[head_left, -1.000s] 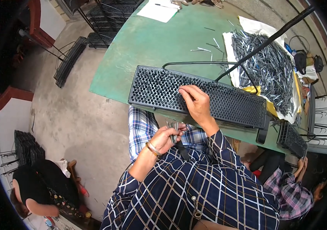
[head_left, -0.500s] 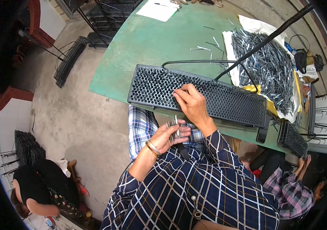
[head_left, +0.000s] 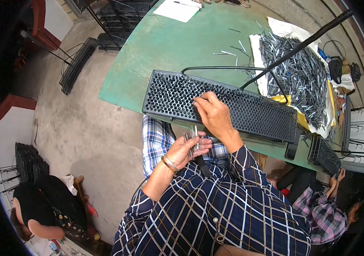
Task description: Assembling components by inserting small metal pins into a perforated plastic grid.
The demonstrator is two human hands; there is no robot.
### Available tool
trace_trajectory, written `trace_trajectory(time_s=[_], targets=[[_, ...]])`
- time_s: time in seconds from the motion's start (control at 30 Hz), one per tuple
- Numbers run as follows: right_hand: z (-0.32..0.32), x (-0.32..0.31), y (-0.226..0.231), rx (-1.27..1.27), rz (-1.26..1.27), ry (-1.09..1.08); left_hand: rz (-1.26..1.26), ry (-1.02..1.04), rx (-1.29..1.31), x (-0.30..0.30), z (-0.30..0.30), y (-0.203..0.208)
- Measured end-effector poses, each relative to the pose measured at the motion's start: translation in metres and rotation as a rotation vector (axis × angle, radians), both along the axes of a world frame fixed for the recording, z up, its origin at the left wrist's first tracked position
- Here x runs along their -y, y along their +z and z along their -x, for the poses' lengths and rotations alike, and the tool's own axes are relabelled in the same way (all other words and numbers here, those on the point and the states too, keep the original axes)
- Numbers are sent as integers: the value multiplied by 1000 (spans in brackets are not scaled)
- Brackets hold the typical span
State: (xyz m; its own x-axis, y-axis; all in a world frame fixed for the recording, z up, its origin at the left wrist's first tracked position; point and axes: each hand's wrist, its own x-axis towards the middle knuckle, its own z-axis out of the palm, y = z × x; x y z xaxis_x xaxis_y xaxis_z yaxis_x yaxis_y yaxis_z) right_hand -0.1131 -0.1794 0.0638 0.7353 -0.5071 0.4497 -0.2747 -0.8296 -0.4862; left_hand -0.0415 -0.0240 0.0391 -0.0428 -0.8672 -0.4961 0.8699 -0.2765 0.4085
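A long black rack full of small round holes lies along the near edge of the green table, with a black rod handle rising from its far side. Its left part holds many short metal rods; the holes toward the right look unfilled. My right hand is over the middle of the rack, fingertips pinched together at the holes; what they hold is hidden. Below the rack's near edge, my left hand is palm up, its thumb pressing a small bunch of thin metal rods against the fingers.
A large heap of dark metal rods lies on a white sack at the right, with loose rods beside it. Paper and a pen lie at the far edge. Co-workers sit at lower left and lower right. Similar racks stand on the floor.
Both hands stay nearly in place, the right still pinched at the rack. The rods in my left hand have tilted slightly. The co-worker's hands at right have shifted a little.
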Motion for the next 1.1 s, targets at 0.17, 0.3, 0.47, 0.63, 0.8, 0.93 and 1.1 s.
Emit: trace_trajectory(time_s=[0.17, 0.3, 0.47, 0.63, 0.8, 0.93, 1.1], targets=[[2, 2, -1, -45, -80, 43, -1, -11, 40, 1, -2, 1], [2, 3, 1, -69, -55, 71, 18, -7, 39, 1, -3, 1], [5, 2, 1, -43, -19, 57, 32, -4, 39, 1, -2, 0], [8, -2, -8, -7, 9, 12, 43, -4, 46, 1, -3, -1], [7, -1, -5, -16, 18, 2, 46, -9, 44, 1, -3, -3], [4, 4, 2, -99, 5, 37, 32, -18, 51, 1, -3, -3], [4, 3, 0, -105, 47, 36, 19, -15, 58, 1, -3, -1]])
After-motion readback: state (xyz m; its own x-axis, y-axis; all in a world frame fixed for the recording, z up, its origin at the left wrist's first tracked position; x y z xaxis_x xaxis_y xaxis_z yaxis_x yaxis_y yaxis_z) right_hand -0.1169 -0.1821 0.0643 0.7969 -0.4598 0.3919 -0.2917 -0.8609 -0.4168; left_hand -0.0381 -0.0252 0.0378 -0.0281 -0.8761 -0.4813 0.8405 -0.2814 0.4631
